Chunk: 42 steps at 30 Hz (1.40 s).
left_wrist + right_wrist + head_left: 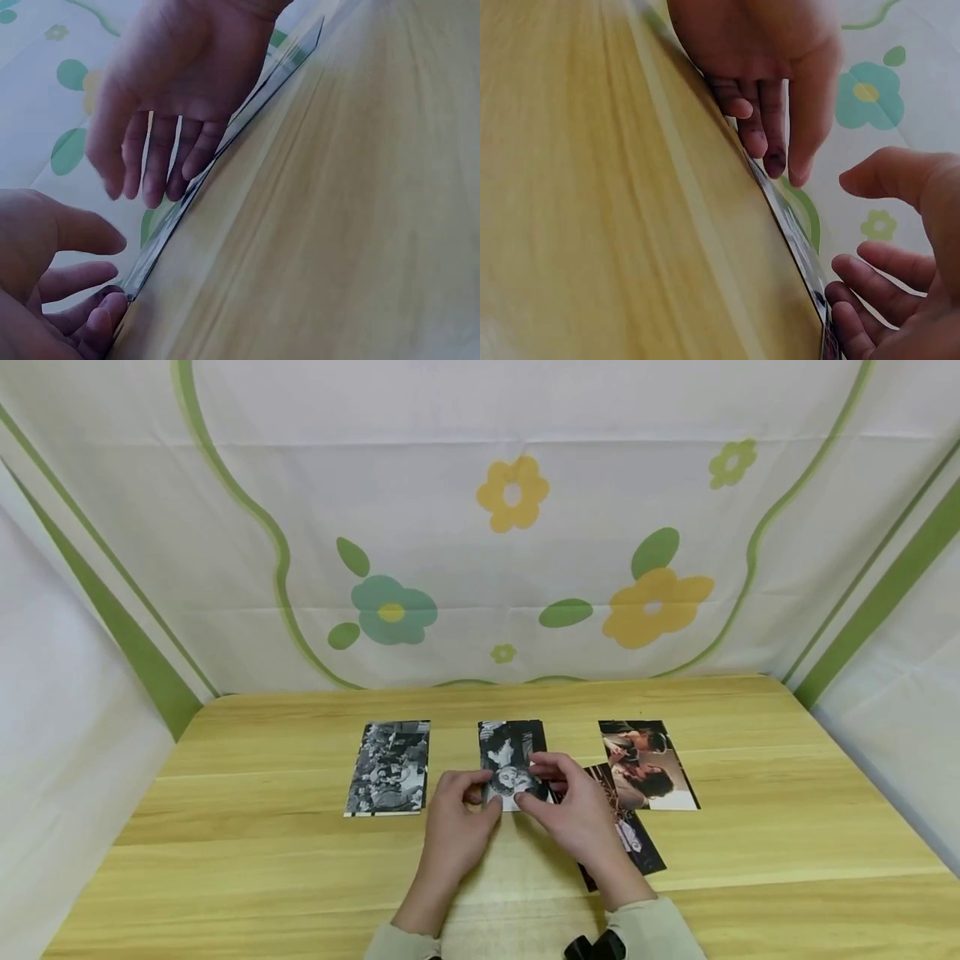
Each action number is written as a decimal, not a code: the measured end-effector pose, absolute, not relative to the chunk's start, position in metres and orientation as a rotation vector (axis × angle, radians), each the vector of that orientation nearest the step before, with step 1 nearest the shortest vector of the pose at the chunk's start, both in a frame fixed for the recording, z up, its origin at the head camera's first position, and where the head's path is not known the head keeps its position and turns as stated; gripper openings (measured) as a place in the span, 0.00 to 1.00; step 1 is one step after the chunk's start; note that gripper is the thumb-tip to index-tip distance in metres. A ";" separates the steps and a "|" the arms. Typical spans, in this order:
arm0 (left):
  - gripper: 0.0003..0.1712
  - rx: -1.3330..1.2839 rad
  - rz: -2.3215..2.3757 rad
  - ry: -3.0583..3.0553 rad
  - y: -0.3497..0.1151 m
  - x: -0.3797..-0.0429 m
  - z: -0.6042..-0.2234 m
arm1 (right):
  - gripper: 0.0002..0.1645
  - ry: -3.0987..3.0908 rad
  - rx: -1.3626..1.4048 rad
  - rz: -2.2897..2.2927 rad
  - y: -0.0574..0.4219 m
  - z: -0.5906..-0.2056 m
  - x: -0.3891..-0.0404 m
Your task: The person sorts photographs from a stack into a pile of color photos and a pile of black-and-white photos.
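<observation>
A black-and-white photo card (501, 747) lies on the table in the middle, with a slightly offset edge along its top. My left hand (459, 827) rests at its left edge and lower left corner, thumb and fingers apart. On the other side, my right hand (581, 818) has its loosely bent fingers at the card's right edge and its thumb near the bottom. In both wrist views, the left hand (64, 270) and the right hand (900, 270) touch or nearly touch the card edges without pinching them. Exact fingertip contact is partly hidden.
Another black-and-white photo card (388, 768) lies to the left. On the right is a colour photo of people (648, 764); a dark, tilted photo (641, 847) lies partly beneath my right hand and forearm. A flowered cloth (450, 527) rises behind the wooden table (262, 860).
</observation>
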<state>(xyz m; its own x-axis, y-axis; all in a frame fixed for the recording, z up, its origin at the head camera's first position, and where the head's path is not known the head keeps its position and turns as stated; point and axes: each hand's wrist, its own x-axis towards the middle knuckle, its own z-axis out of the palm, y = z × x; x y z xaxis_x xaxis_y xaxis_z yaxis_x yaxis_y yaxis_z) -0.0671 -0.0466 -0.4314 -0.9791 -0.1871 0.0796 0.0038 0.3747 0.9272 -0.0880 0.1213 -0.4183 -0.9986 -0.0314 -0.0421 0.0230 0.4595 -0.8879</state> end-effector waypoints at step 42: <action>0.25 0.157 -1.515 -2.591 -0.043 -0.065 -0.432 | 0.30 2.829 0.136 -1.216 0.152 -0.405 -0.097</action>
<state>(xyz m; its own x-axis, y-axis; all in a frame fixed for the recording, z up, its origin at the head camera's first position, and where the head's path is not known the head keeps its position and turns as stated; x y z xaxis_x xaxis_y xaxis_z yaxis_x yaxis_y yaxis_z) -0.0647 -0.0426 -0.4316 -0.9853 -0.1579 0.0646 -0.0211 0.4888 0.8721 -0.0974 0.1522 -0.4048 -0.9943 0.0570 -0.0896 0.1043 0.6852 -0.7208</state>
